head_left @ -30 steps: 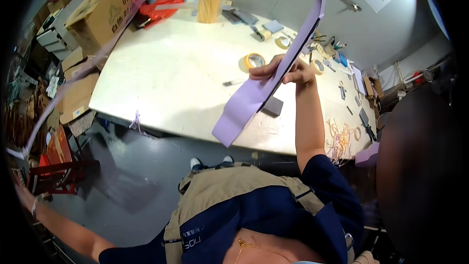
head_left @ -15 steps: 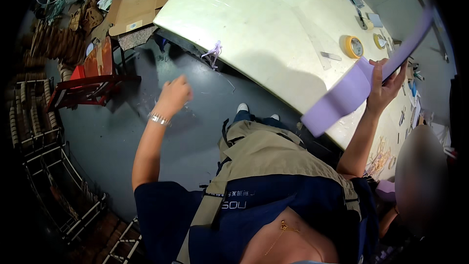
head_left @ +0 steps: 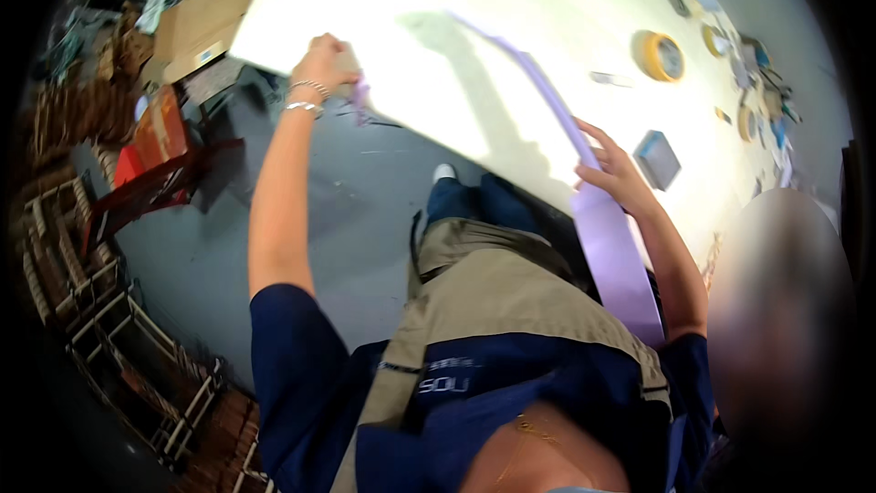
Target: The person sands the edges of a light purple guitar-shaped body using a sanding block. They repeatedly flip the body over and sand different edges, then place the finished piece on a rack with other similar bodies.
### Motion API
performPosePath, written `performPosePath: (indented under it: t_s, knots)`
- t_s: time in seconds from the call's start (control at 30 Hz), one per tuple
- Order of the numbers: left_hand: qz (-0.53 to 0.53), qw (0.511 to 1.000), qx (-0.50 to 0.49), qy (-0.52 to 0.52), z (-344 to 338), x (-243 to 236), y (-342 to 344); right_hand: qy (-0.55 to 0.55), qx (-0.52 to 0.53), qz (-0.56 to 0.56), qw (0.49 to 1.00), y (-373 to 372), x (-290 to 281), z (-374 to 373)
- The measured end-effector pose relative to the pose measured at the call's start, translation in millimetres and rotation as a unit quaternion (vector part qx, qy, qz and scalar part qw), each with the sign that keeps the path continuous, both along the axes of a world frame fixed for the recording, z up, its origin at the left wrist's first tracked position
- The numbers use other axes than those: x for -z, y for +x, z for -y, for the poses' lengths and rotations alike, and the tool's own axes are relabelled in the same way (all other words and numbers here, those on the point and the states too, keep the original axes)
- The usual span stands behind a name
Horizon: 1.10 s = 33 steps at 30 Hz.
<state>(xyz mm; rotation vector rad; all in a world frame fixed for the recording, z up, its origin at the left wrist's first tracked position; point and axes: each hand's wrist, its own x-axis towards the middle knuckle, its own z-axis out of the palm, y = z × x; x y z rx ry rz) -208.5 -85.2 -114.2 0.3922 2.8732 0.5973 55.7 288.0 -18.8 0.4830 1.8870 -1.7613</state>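
A long, bent lilac strip (head_left: 620,260) is in my right hand (head_left: 610,167), fingers on one side of it and thumb on the other. Its narrow end rises over the pale table (head_left: 420,64); the broad end hangs down beside my forearm. At the table's left edge is my left hand (head_left: 321,66), its fingers curled closed. Right by those fingertips, a small bundle of lilac strings (head_left: 360,100) hangs at the edge. Whether the fingers grip the strings or something else cannot be made out.
Yellow tape rolls (head_left: 663,57) and a blue-grey block (head_left: 657,161) lie on the table's right part. Opened cardboard boxes (head_left: 205,23), a red wooden chair (head_left: 160,141) and metal racks (head_left: 137,329) stand to the left. Another person (head_left: 776,283) is close on the right.
My left hand has gone up to the table edge beside the strings. My right hand has moved left and the lilac strip has swung round. The blue-grey block has come into view.
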Motion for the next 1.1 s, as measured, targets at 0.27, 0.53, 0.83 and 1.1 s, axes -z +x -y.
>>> performPosePath:
  t_s: [0.27, 0.53, 0.83, 1.1]
  knots:
    - [0.384, 0.737, -0.154, 0.535, -186.6, -5.6, 185.2, -0.064, -0.064, -0.067, 0.994, -38.1, 56.9, -31.6]
    - [0.46, 0.613, -0.125, 0.63, -271.4, -18.1, 238.2, 0.518, -0.112, -0.436, 0.727, -71.1, 106.0, -143.0]
    - [0.443, 0.641, -0.105, 0.618, -269.5, -28.3, 234.8, 0.533, 0.017, -0.267, 0.803, -84.6, 93.0, -71.5]
    - [0.488, 0.594, -0.014, 0.64, -255.4, -17.1, 225.9, 0.211, 0.061, -0.09, 0.972, -61.7, 60.4, -94.9]
